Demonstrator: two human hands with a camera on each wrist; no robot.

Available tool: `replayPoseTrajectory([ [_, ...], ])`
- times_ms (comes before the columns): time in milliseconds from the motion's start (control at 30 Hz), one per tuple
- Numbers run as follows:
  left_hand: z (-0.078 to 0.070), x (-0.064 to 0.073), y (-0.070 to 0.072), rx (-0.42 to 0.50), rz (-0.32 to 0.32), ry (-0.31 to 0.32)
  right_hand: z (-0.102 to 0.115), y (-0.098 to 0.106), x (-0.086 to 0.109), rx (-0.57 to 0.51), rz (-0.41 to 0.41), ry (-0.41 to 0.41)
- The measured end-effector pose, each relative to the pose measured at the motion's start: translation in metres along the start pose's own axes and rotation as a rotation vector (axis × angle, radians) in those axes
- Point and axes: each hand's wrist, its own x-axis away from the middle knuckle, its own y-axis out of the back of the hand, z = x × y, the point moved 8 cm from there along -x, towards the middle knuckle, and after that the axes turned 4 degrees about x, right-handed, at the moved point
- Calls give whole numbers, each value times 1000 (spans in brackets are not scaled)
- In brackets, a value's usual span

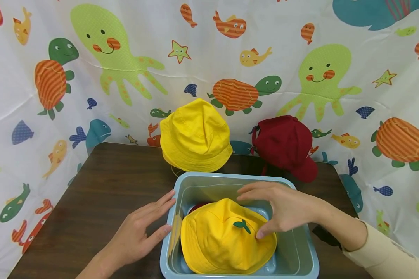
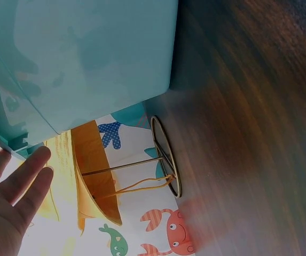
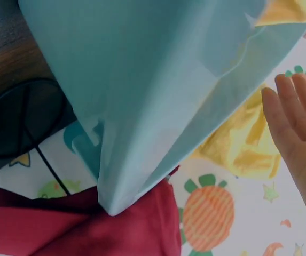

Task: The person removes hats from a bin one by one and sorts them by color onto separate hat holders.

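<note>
A light blue plastic bin (image 1: 230, 176) holds a yellow bucket hat (image 1: 227, 248) with a green leaf on its crown. Behind that hat, inside the bin, shows a bit of dark red fabric (image 1: 197, 207), mostly hidden. My left hand (image 1: 139, 228) is at the bin's left rim, fingers extended; in the left wrist view its fingertips (image 2: 38, 157) are at the rim. Over the bin's right part is my right hand (image 1: 283, 203), its fingers spread apart from the thumb. The thumb tip is at the hat's right side; whether it touches is hard to tell.
Behind the bin, a second yellow bucket hat (image 1: 195, 135) sits on a wire stand (image 2: 166, 160). To its right a dark red cap (image 1: 283, 141) also hangs on a stand. All stand on a dark wooden table (image 1: 118, 186) before a sea-animal curtain (image 1: 202, 66).
</note>
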Motion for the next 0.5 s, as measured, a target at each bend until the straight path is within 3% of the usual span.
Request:
replayPoseTrajectory([
  [500,1,0,0,2,-1,7,0,-10,-13,-44,88,18],
])
